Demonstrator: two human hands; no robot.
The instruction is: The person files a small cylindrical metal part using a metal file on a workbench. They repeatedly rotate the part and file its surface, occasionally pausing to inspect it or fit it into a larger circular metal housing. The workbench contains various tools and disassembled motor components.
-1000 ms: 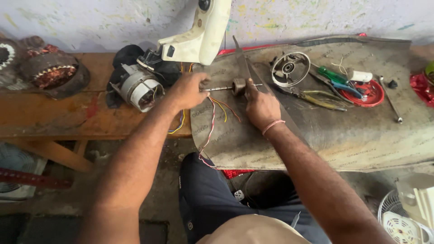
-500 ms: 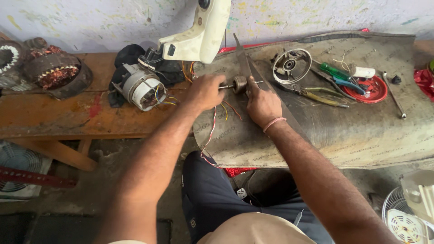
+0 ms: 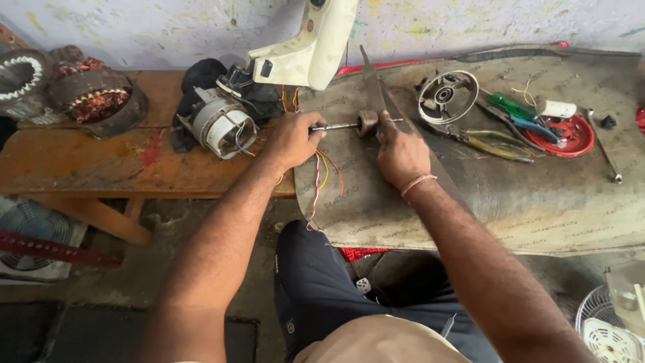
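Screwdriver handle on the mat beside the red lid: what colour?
Green screwdriver handle, clearest in the head view.

1. Shaft (image 3: 336,126): thin steel rod, lying level, left–right, just above the grey mat on the counter.
2. Rotor (image 3: 367,122): small brown cylinder threaded on the shaft, nearer its right end; a short shaft stub sticks out beyond it.
3. File (image 3: 373,84): long flat dark blade, crossing under the rotor, running away toward the wall.

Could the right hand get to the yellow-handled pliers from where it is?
Probably yes: the right hand rests on the mat, and the pliers lie uncovered to its right with only bare mat between.
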